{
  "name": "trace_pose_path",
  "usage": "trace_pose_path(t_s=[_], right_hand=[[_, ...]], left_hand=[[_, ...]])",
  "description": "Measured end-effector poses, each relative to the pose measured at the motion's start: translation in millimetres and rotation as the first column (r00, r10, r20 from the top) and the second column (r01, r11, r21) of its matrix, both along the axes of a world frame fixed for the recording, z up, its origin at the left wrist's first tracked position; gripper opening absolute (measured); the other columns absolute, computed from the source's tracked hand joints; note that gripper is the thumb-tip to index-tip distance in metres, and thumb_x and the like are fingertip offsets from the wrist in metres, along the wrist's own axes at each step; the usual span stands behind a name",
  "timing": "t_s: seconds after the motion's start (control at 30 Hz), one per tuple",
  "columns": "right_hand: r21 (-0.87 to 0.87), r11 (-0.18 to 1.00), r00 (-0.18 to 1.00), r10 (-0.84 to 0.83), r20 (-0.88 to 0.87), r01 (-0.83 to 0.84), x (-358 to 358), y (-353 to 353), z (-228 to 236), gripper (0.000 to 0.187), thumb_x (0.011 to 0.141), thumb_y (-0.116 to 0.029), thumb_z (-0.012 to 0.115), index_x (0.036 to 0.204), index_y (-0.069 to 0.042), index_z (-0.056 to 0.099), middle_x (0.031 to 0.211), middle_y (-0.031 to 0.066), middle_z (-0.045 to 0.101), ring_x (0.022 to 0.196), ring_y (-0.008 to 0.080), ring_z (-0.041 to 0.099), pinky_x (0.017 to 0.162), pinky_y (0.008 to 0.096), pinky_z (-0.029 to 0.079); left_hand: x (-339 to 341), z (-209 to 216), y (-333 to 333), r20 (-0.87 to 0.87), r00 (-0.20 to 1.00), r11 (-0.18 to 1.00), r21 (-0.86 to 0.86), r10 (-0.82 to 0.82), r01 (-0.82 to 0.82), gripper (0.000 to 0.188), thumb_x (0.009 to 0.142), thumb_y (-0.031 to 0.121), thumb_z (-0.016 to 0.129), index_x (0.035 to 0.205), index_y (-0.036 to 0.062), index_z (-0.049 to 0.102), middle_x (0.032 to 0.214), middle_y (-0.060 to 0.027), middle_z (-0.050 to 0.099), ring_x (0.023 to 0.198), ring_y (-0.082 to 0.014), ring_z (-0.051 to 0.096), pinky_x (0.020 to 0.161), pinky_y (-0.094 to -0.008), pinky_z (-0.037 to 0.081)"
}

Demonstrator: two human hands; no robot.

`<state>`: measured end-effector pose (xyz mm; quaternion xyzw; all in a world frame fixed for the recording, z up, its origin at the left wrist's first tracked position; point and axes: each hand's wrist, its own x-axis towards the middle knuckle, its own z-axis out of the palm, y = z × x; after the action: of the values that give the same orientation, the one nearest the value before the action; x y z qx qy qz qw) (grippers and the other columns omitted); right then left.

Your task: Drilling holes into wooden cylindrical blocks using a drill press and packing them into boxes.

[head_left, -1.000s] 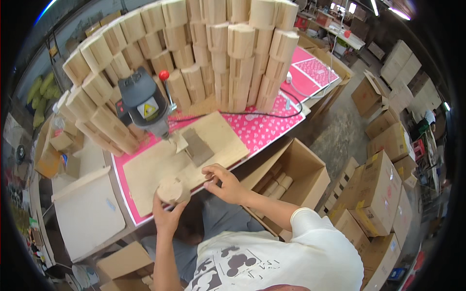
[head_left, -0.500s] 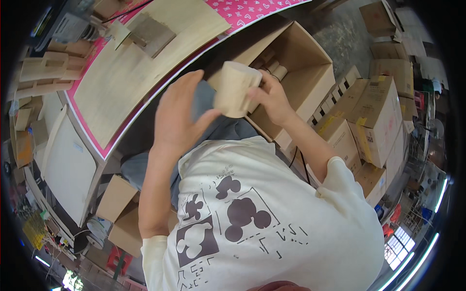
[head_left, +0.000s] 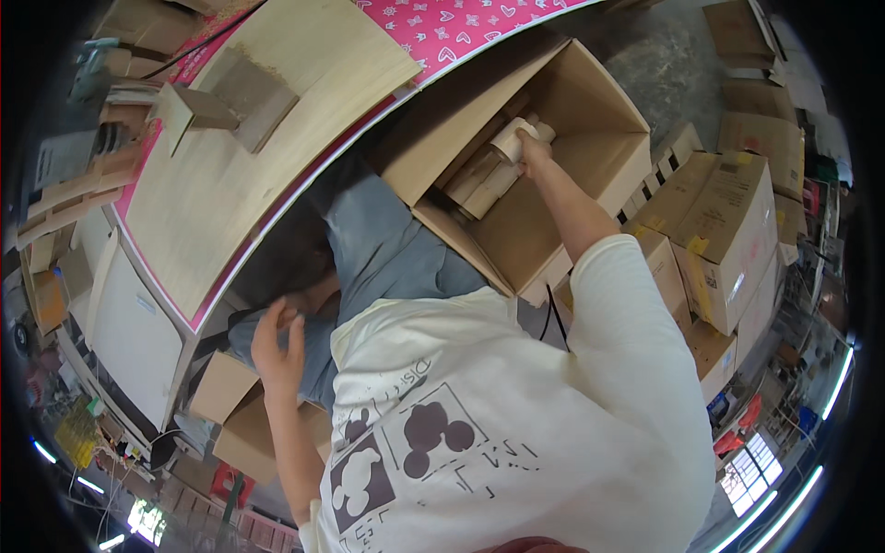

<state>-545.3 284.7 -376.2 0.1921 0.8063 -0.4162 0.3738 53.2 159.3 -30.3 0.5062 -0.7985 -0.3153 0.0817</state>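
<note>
Stretched out to the far right, my right hand [head_left: 535, 158] grips a pale wooden cylinder [head_left: 509, 141] inside a large open cardboard box [head_left: 590, 184]. Several similar wooden cylinders [head_left: 489, 189] lie in that box, just below and beside the held one. The far side of the held cylinder is out of sight. My left hand [head_left: 279, 346] hangs near my left knee, holding nothing, its fingers apart and slightly bent. Beneath it stands a smaller open cardboard box [head_left: 244, 415].
On the left, a table with a pink patterned cover [head_left: 452, 37] carries a wooden board [head_left: 267, 166] and an angled wooden stop [head_left: 198, 109]. Taped cartons [head_left: 728, 240] are stacked at right. A black cable [head_left: 551, 318] hangs beside the large box.
My right hand has carried the wooden cylinder from in front of me into the large box. My left hand has dropped back down and left, toward my knee. My body leans right.
</note>
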Motion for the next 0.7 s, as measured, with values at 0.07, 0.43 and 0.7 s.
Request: trace_pose_path(t_s=[0.07,0.43,0.7], right_hand=[[0.021,1.000,0.999,-0.018,0.044,0.017,-21,5,-27,0.080,0.100,-0.049,0.086,0.158,-0.001,0.059,0.150,0.0220,0.067,0.127,0.0400,0.070,0.097,0.0573,0.062],[0.137,0.983,0.990,-0.115,-0.081,0.125,-97,2,-94,0.083,0.103,-0.042,0.084,0.155,0.018,0.058,0.156,0.0297,0.067,0.143,0.0406,0.068,0.109,0.0527,0.062],[-0.113,0.993,0.984,-0.040,-0.174,0.020,-93,15,-169,0.090,0.098,-0.028,0.087,0.163,0.018,0.045,0.167,0.0307,0.055,0.151,0.0381,0.059,0.127,0.0445,0.046]], left_hand=[[34,-11,21,0.016,0.987,0.987,0.017,0.159,-0.159,0.040,0.105,0.002,0.079,0.143,-0.0028,0.071,0.114,-0.0136,0.082,0.101,-0.0233,0.079,0.095,-0.0377,0.061],[221,-6,101,0.196,0.716,0.723,0.046,0.670,-0.689,0.042,0.113,0.005,0.071,0.153,-0.0025,0.060,0.118,-0.0075,0.074,0.101,-0.0150,0.072,0.091,-0.0317,0.059],[233,12,111,0.343,0.758,0.773,0.126,0.555,-0.622,0.027,0.111,0.003,0.069,0.137,-0.0019,0.065,0.112,-0.0056,0.074,0.098,-0.0142,0.071,0.086,-0.0301,0.057]])
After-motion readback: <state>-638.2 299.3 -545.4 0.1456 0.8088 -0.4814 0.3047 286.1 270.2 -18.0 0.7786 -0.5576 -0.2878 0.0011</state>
